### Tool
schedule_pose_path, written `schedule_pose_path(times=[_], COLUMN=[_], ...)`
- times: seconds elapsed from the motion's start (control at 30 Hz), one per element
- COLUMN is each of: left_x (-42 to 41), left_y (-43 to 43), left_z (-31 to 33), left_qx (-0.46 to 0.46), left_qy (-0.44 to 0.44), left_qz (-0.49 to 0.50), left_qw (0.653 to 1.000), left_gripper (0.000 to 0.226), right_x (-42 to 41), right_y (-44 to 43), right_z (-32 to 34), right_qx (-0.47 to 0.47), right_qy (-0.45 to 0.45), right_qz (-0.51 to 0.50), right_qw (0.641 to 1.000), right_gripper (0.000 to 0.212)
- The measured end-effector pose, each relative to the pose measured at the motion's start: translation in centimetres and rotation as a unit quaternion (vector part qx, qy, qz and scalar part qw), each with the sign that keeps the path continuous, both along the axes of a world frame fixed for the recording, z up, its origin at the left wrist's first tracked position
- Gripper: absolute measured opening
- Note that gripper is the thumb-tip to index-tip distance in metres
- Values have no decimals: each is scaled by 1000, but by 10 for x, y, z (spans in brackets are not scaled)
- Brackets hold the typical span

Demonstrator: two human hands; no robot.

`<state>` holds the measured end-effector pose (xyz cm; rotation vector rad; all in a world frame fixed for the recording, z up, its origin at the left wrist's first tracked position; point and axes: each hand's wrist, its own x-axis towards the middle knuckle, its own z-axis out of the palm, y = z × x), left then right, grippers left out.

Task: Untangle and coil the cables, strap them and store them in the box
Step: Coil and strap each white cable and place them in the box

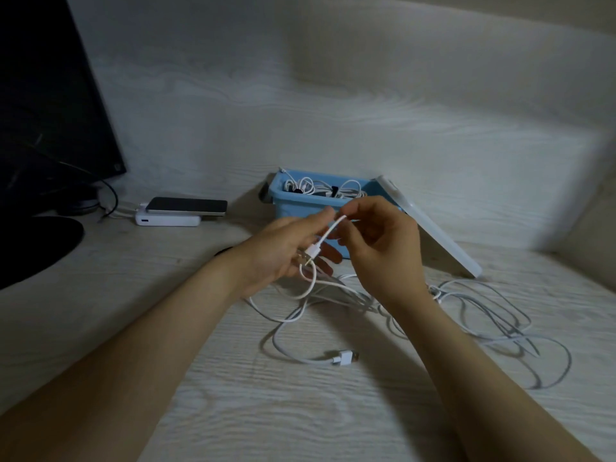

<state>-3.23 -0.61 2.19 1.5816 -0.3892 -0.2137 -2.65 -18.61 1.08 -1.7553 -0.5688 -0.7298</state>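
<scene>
White round charging cable (pixel 328 233) slants between both hands: the right hand (pixel 383 241) pinches its upper stretch and the left hand (pixel 283 251) grips the plug end below. Its slack drops rightward into the tangled white cables (pixel 483 315), in front of the blue plastic box (pixel 300 203).

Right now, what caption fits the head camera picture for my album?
Left hand and right hand pinch a white cable over tangled cables, blue box behind.
</scene>
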Motion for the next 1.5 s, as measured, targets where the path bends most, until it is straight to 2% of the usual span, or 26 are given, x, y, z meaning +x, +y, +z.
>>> schedule_pose_path(times=[0.13,0.27,0.4,0.47,0.57,0.63,0.7,0.87,1.0,1.07,1.17,1.23,1.27,1.33,1.43,1.5], left_x=[-3,0,5,8,9,9,10,9,14,14,9,6,6,5,5,0], left_y=[-2,2,3,4,6,7,10,10,11,11,12,12,11,8,3,-3], left_z=[-2,-2,-3,-2,-2,-1,0,2,2,2,2,0,-1,-4,-4,3], left_qx=[13,7,-26,-34,-32,-30,-44,-53,-17,2,60,102,117,127,54,-27], left_qy=[-9,-37,-59,-56,-36,-22,-10,-9,-13,-28,-73,-96,-96,-105,-149,-118], left_qz=[7,27,84,118,162,177,189,206,228,228,211,182,171,169,134,64], left_qw=[1000,999,994,991,986,983,981,977,974,973,973,973,974,972,978,991], left_gripper=[56,34,40,31,25,26,20,22,53,56,31,23,21,39,50,45], right_x=[2,4,-7,-13,-17,-17,-16,-3,3,6,11,12,12,10,5,1], right_y=[-2,-2,-1,0,-2,-4,-7,-12,-11,-10,-11,-11,-11,-12,-10,-7], right_z=[-1,-1,7,8,8,8,9,2,0,0,-1,0,1,2,4,5], right_qx=[30,48,73,2,-174,-219,-246,-280,-252,-236,-199,-161,-142,-111,-95,-102], right_qy=[25,94,172,151,75,55,53,-19,-56,-75,-65,-38,-25,1,30,35], right_qz=[29,52,163,159,77,49,40,-5,-37,-68,-95,-113,-121,-113,-59,-32], right_qw=[999,993,969,976,979,973,967,960,965,966,973,980,982,987,993,994], right_gripper=[15,21,24,34,73,92,101,68,49,36,43,47,47,46,51,61])
